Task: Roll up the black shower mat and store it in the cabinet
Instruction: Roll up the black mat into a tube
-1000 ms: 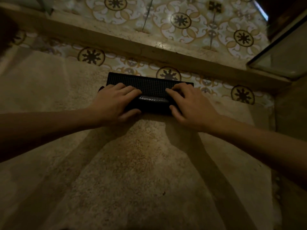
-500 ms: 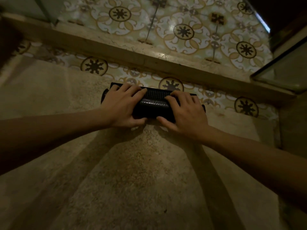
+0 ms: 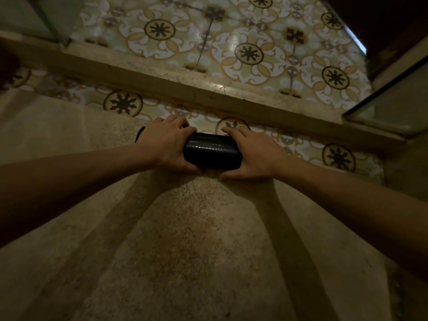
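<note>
The black shower mat (image 3: 212, 152) is a tight, dark roll lying crosswise on the beige floor rug (image 3: 185, 251), near the rug's far edge. My left hand (image 3: 168, 144) wraps over the roll's left part, fingers curled across the top and thumb under the near side. My right hand (image 3: 252, 151) clasps the right end the same way. Only the middle of the roll and a sliver of its left end show between and beside my hands. No cabinet is in view.
A raised stone curb (image 3: 185, 89) runs across just beyond the roll, with patterned floor tiles (image 3: 249, 53) behind it. A glass panel (image 3: 393, 107) stands at the right and another glass edge (image 3: 46, 22) at the top left. The room is dim.
The last flat strip of mat has been rolled away from me into the roll. Both hands moved forward with it and now grip the finished roll at the rug's far edge.
</note>
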### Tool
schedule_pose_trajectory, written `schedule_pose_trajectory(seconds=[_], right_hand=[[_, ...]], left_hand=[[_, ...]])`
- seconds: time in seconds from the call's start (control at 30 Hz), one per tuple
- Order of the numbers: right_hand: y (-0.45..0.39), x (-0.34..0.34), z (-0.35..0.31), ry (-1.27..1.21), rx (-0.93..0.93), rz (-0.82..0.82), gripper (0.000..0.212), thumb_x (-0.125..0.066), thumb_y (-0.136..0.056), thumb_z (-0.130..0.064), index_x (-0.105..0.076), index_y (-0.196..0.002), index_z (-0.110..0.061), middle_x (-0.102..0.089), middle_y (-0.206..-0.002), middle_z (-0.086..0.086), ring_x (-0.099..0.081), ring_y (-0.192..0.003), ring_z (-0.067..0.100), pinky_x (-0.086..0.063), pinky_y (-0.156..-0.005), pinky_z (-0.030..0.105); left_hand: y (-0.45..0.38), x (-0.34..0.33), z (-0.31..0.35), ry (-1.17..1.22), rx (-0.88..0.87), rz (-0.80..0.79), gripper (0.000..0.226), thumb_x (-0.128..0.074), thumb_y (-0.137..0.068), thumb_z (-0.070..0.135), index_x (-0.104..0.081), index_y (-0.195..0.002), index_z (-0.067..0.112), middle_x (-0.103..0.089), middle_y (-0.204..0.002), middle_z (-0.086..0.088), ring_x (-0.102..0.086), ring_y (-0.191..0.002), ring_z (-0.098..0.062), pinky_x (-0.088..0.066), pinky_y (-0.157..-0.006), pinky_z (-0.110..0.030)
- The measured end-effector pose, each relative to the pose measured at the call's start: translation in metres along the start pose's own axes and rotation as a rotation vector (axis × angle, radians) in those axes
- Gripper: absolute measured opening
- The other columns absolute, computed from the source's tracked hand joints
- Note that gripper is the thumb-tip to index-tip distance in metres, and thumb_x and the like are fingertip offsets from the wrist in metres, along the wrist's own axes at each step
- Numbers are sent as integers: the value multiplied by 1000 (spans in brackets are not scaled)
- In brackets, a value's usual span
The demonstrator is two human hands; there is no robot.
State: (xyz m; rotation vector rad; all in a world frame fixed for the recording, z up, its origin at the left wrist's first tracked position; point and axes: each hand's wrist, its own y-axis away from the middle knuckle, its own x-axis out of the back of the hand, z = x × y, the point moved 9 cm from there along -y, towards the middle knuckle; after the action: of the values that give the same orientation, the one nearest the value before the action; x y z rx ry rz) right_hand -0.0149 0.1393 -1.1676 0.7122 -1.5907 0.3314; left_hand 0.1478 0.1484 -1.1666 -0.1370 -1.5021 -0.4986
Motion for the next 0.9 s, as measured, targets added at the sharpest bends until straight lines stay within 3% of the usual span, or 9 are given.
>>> schedule_pose_trajectory(seconds=[0.17,0.33,0.43,0.57,0.7,0.9], right_hand=[[7,2,-4,44,-8,100,108,-60,-66,-84,-37,-146,-15,-53,-136,10,-57,-116,30,-51,-89,45],[20,10,-10,98,-39,190,96,-53,-68,-83,-43,-139,-18,-52,-126,10,-54,-112,32,-48,-92,48],[27,11,-8,129,-54,197,91,-50,-72,-83,-44,-138,-21,-50,-120,11,-53,-106,31,-48,-91,46],[34,14,-3,183,-45,188,89,-48,-74,-84,-44,-134,-19,-48,-109,13,-50,-94,29,-47,-81,42],[39,16,2,192,-59,173,86,-43,-72,-84,-45,-131,-22,-49,-105,13,-48,-90,28,-46,-70,38],[42,11,1,137,-35,172,81,-61,-73,-74,-48,-132,-20,-62,-109,10,-59,-96,31,-43,-83,41]], left_hand=[[2,3,2,-10,-6,60,102,-55,-55,91,-46,-132,25,-48,-123,-7,-45,-113,-26,-46,-91,-45],[12,10,7,-32,-33,148,90,-60,-60,84,-48,-120,18,-47,-116,-11,-41,-105,-26,-50,-74,-41],[14,7,5,-46,-45,133,89,-59,-63,84,-44,-122,20,-47,-117,-13,-42,-103,-27,-49,-76,-41],[17,4,6,-25,-58,122,86,-59,-62,86,-41,-121,26,-50,-103,-9,-44,-82,-20,-39,-68,-33],[16,4,3,-34,-95,98,87,-55,-63,87,-40,-127,30,-52,-104,-9,-50,-83,-23,-39,-72,-35],[26,4,0,-94,-145,126,91,-46,-69,86,-34,-140,30,-56,-110,-13,-57,-90,-32,-49,-79,-43]])
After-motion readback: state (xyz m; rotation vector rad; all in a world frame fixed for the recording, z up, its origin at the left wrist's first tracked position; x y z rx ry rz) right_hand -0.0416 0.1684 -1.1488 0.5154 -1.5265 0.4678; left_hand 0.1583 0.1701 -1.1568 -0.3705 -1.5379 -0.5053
